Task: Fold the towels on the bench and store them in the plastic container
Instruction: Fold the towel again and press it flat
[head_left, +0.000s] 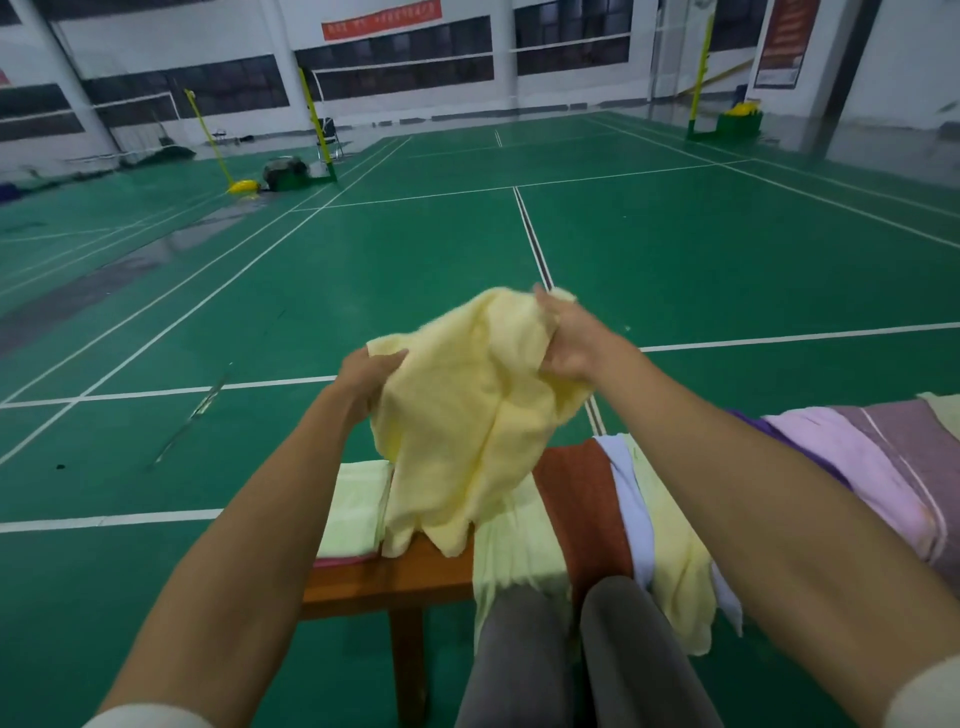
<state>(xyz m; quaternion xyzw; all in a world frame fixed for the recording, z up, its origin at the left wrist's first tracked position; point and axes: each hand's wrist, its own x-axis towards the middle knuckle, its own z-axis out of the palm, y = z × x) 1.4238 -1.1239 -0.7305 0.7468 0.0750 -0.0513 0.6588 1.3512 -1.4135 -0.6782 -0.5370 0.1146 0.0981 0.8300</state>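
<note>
A pale yellow towel (462, 415) hangs crumpled in the air above the wooden bench (395, 577). My left hand (366, 376) grips its left upper edge. My right hand (569, 338) holds its right upper corner, fingers curled into the cloth. The towel's lower end droops onto the bench. A folded light green towel (356, 506) lies on the bench at the left, on top of a pink one. Unfolded towels drape over the bench to the right: light green (511, 551), rust brown (582, 504), lavender-white (631, 499), pale yellow (675, 561). No plastic container is in view.
More towels, pink (857, 467) and mauve (919, 447), lie at the far right. My grey-trousered legs (571, 654) stand against the bench. Green badminton court floor spreads ahead, with net posts (317, 124) and a bag (284, 170) far off.
</note>
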